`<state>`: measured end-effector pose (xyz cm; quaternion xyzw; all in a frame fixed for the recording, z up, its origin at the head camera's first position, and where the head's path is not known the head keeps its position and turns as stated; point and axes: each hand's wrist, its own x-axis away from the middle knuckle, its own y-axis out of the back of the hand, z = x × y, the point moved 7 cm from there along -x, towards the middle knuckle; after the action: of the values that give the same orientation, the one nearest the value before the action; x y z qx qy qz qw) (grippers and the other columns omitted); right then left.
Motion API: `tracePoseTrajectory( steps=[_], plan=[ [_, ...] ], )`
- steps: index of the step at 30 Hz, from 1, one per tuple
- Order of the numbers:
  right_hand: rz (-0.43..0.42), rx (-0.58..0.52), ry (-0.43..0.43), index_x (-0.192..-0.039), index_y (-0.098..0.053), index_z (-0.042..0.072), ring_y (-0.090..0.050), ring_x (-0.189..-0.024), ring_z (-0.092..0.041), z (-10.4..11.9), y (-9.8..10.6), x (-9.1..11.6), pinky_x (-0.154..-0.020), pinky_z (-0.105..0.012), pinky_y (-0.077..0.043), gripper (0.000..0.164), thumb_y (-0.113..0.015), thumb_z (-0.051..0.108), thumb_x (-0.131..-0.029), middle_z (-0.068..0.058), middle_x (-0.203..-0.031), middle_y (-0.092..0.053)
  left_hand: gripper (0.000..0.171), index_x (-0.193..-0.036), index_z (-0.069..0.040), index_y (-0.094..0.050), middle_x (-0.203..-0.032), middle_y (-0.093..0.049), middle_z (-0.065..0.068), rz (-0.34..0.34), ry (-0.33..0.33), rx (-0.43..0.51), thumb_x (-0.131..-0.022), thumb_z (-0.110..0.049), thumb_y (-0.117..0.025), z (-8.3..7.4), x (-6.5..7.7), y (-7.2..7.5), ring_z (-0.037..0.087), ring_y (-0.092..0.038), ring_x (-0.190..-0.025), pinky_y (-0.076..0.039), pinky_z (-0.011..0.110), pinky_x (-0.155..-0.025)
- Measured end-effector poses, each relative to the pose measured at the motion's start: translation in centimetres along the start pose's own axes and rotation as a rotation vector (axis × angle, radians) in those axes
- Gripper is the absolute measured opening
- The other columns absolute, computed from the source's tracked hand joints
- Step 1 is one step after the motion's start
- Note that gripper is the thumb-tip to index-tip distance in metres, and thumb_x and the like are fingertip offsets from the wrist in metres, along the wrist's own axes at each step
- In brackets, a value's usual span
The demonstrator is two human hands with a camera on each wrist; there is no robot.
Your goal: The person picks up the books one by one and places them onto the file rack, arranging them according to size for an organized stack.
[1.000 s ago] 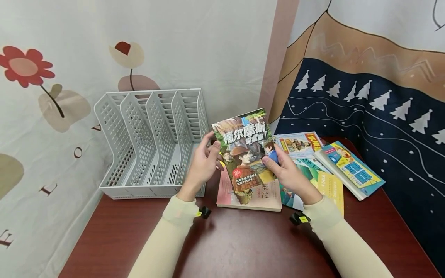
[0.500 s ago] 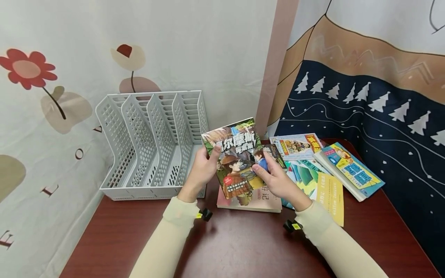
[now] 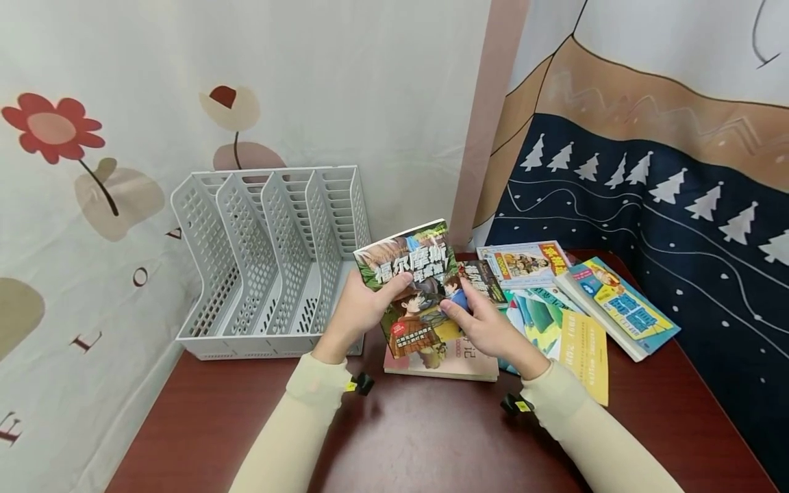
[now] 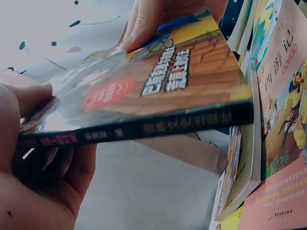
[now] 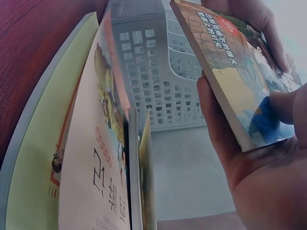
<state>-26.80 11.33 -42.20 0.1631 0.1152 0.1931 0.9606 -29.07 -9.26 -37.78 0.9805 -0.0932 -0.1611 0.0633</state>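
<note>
Both hands hold one paperback book (image 3: 419,315) with a dark, illustrated cover and white Chinese title, tilted above the table. My left hand (image 3: 364,308) grips its left side, thumb on the cover; in the left wrist view the fingers (image 4: 81,167) curl under the dark spine. On the opposite edge my right hand (image 3: 493,325) pinches the book, thumb on the front and fingers beneath, as the right wrist view shows at the page edge (image 5: 216,91). Below it lies a pink book (image 3: 468,363), partly hidden by the held one.
A grey file rack (image 3: 271,346) with perforated dividers stands at the left back. Right of the pink book lie a dark-covered book (image 3: 487,281), a yellow-and-green book (image 3: 582,356), a blue book (image 3: 622,308) and a light-bordered book (image 3: 524,263) on the red-brown table (image 3: 431,438).
The held book has moved left and slightly down, uncovering the dark book behind it. My left thumb has slid further over the cover; the right hand has moved left with the book.
</note>
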Motion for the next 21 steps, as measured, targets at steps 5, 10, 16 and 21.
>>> tracePoseTrajectory(
  steps=[5,10,16,21],
  plan=[
    [-0.01,0.053,-0.01,-0.146,-0.051,0.018,-0.068,-0.109,-0.025,-0.4,-0.2,-0.1,-0.094,-0.05,-0.058,0.048,-0.053,0.047,-0.108,-0.012,-0.124,-0.068,0.041,-0.126,-0.016,-0.071,-0.111,-0.081,0.006,-0.025,-0.048,-0.093,-0.094,-0.04,-0.078,-0.4,0.2,0.3,0.02,-0.076,-0.099,-0.061,0.04,-0.092],
    [-0.012,0.12,-0.002,-0.111,-0.059,0.017,-0.054,-0.073,-0.023,-0.6,-0.2,-0.2,-0.066,-0.038,-0.048,0.032,-0.051,0.048,-0.108,-0.008,-0.086,-0.057,0.035,-0.124,-0.011,-0.073,-0.104,-0.082,0.01,-0.027,-0.094,-0.086,-0.097,-0.034,-0.076,-0.6,0.1,0.7,0.02,-0.077,-0.092,-0.062,0.037,-0.088],
    [0.028,0.051,-0.015,-0.108,-0.059,0.014,-0.069,-0.073,-0.026,-0.8,-0.4,-0.3,-0.068,-0.042,-0.062,0.033,-0.052,0.046,-0.108,-0.011,-0.085,-0.06,0.032,-0.119,-0.012,-0.074,-0.092,-0.082,0.009,-0.05,-0.078,-0.127,-0.097,-0.036,-0.076,-0.7,0.2,1.5,0.018,-0.076,-0.082,-0.061,0.034,-0.082],
    [0.06,-0.032,-0.061,-0.115,-0.062,0.011,-0.078,-0.083,-0.039,-1.2,-0.6,-0.3,-0.074,-0.052,-0.066,0.032,-0.057,0.041,-0.108,-0.019,-0.096,-0.068,0.034,-0.11,-0.015,-0.077,-0.08,-0.078,0.006,-0.077,-0.039,-0.202,-0.096,-0.046,-0.074,-1.1,0.4,2.4,0.013,-0.063,-0.063,-0.052,0.03,-0.064]
  ],
)
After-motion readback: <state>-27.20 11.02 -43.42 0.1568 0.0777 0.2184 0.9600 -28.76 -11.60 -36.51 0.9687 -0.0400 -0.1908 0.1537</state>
